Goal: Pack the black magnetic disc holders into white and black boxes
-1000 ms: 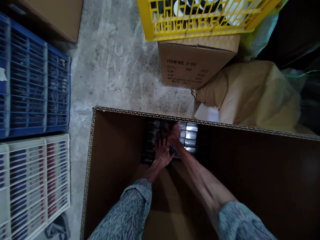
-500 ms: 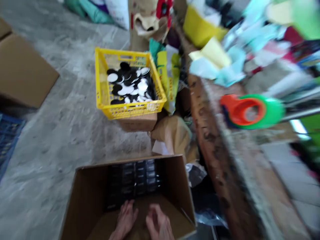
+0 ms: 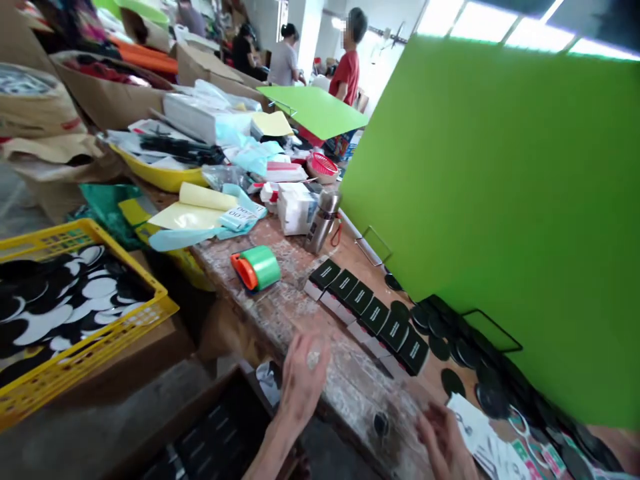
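Observation:
My left hand (image 3: pixel 306 365) reaches over the edge of the worn wooden table (image 3: pixel 345 373), fingers stretched out and holding nothing. Past its fingertips stands a slanted row of small boxes with black tops (image 3: pixel 375 315) and pale sides. My right hand (image 3: pixel 444 437) is low over the table, its fingers loosely bent and apart, with nothing seen in them. Beside it lie white printed sheets (image 3: pixel 475 427). Below my left forearm, the open carton (image 3: pixel 235 383) holds dark, glossy packs (image 3: pixel 213 433).
A tape roll in an orange holder (image 3: pixel 257 268) and a steel flask (image 3: pixel 323 223) stand on the table. Black discs (image 3: pixel 440 347) lie along a tall green panel (image 3: pixel 490 200). At left is a yellow crate (image 3: pixel 165 303) of discs. People (image 3: pixel 345 67) are in the background.
The view has swung right from the carton to the table. Both my hands have come out of the carton and are now over the table.

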Motion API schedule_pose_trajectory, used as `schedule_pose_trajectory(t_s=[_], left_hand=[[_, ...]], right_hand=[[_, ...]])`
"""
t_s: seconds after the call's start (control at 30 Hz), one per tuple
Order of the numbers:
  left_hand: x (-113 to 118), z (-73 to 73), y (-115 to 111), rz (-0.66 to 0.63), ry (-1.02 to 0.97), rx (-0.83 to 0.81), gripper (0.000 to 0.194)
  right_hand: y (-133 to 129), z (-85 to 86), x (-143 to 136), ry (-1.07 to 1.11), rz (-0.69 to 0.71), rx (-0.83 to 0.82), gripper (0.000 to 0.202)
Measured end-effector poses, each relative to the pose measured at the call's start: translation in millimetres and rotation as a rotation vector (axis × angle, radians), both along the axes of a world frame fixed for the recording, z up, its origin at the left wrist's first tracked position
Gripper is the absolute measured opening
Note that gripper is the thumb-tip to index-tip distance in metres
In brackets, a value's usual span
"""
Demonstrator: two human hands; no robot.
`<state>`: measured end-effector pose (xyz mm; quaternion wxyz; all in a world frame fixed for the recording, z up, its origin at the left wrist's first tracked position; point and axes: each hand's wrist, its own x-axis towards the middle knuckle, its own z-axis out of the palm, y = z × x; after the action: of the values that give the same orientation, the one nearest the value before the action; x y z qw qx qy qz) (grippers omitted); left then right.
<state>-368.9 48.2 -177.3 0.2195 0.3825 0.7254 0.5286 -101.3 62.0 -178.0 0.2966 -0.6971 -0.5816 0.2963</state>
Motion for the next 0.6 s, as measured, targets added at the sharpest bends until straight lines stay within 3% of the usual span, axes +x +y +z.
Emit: schedule_pose_trajectory(t_s=[0.07,0.17,0.33,0.47,0.6], left_hand=[[4.2,15.7,48.4,0.029,0.114,0.045,0.048],[29.2,14.2,92.7,0.076,0.184,0.012,0.06],[66.9,-0.9,107.5,0.121,0.228,0.009,0.055],[53.1,4.8,117.2,0.222,0.208,0.009,0.051],[34.2,10.3,134.6,0.24,0.234,-0.006,0.045]], right_hand=[[30.6,8.7,-0.8,0.112,-0.099,-0.038,0.081],[60.9,20.1,-16.9,0.224,-0.04,-0.144,0.093],[79.2,37.8,-29.3,0.249,0.105,-0.217,0.087],[85.5,41.7,-20.5,0.211,0.103,-0.281,0.089],[89.1,36.2,-13.5,0.237,0.084,-0.31,0.087]])
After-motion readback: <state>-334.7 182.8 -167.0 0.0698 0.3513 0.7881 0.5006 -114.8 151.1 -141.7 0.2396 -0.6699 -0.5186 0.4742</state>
